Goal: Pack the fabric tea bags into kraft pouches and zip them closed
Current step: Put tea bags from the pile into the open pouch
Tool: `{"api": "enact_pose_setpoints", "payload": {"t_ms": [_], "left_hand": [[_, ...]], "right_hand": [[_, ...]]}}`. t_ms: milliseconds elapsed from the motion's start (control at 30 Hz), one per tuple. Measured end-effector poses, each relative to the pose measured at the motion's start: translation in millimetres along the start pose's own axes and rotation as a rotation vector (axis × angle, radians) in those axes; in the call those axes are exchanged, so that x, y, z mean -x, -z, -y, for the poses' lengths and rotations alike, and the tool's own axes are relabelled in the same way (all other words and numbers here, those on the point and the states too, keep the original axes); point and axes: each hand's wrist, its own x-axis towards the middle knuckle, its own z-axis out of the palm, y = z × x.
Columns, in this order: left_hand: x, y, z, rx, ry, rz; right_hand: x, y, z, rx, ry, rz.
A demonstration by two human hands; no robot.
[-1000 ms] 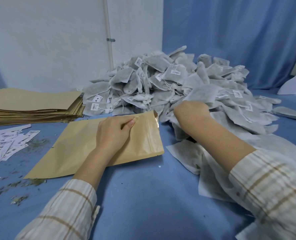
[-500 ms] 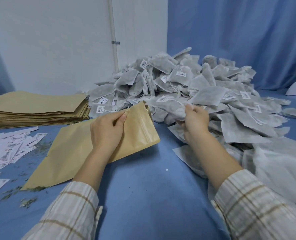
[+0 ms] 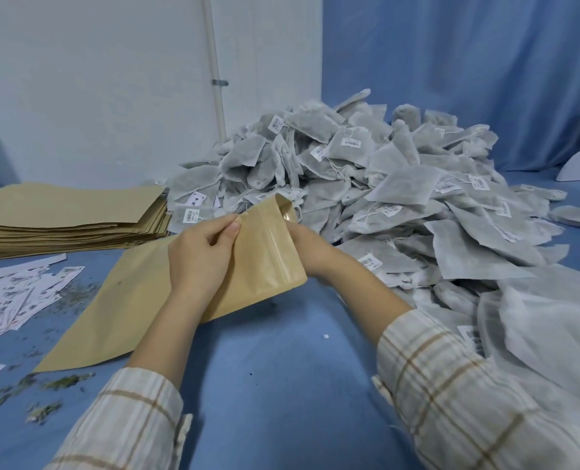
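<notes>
Kraft-paper zip pouch (image 3: 268, 262), frame centre: light, creasable; left hand (image 3: 199, 262) pinches its mouth edge, best hold. Right hand (image 3: 310, 251) behind it, grip unclear. Grey fabric tea bags (image 3: 366, 184) soft.

Soft, even overhead light fills the scene, bright without harsh glare. Faint shadows pool under the kraft pouch (image 3: 166, 293) and beneath the forearms on the blue tablecloth (image 3: 282, 385). A small sheen catches the pouch's open mouth. Wide-angle distortion bows the white wall pipe (image 3: 214, 72) and stretches the plaid sleeves (image 3: 468, 401) at the lower corners, where detail turns soft and slightly smeared.
</notes>
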Motion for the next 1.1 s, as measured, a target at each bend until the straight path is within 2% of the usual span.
{"api": "enact_pose_setpoints", "payload": {"t_ms": [67, 133, 167, 233, 333, 400, 467, 533, 567, 667, 767, 867, 900, 1000, 1033, 1100], "left_hand": [[-1.8, 0.2, 0.6, -0.015, -0.003, -0.019], [-0.6, -1.2, 1.5, -0.026, 0.005, -0.016], [0.8, -2.9, 1.8, -0.034, 0.005, -0.007], [3.4, -5.8, 1.4, -0.048, -0.009, 0.012], [3.6, -7.3, 0.9, -0.043, -0.021, 0.016], [3.7, -7.2, 1.4, -0.033, -0.019, 0.020], [4.0, -7.2, 2.4, -0.029, -0.016, 0.021], [4.0, -8.0, 3.6, -0.028, -0.020, 0.011], [4.3, -8.5, 4.3, -0.030, -0.021, 0.001], [5.3, -9.7, 5.9, -0.047, -0.025, -0.034], [6.0, -9.2, 4.8, -0.044, -0.022, -0.056], [5.6, -7.9, 3.2, -0.026, -0.018, -0.086], [5.6, -7.5, 2.7, -0.028, -0.024, -0.096], [4.9, -4.8, 0.6, -0.024, -0.062, -0.124], [4.4, -3.8, -0.4, -0.016, -0.071, -0.128], [3.7, -3.0, -2.6, 0.001, -0.081, -0.128]], "right_hand": [[0.9, 7.8, -10.5, 0.196, 0.128, -0.154], [4.9, 18.2, -18.7, 0.578, 0.170, -0.373], [7.7, 24.0, -22.1, 0.779, 0.146, -0.427], [9.8, 34.0, -28.7, 1.062, -0.022, -0.399], [7.0, 36.2, -33.9, 1.262, -0.285, -0.260], [5.1, 34.9, -34.8, 1.338, -0.271, -0.249], [3.8, 36.6, -33.2, 1.343, -0.182, -0.263], [5.5, 42.2, -29.4, 1.220, -0.083, -0.360], [6.3, 46.1, -27.5, 1.073, -0.034, -0.478], [14.3, 50.6, -17.9, 0.358, 0.050, -0.824], [20.2, 48.2, -12.8, -0.331, 0.059, -0.875], [18.4, 39.4, -16.6, -0.776, -0.010, -0.838], [17.5, 34.8, -19.6, -0.841, 0.002, -0.834], [15.8, 17.3, -28.1, -0.662, 0.015, -0.876], [15.1, 11.3, -29.2, -0.653, 0.020, -0.851], [12.5, 1.1, -27.6, -0.662, -0.004, -0.684]]}}
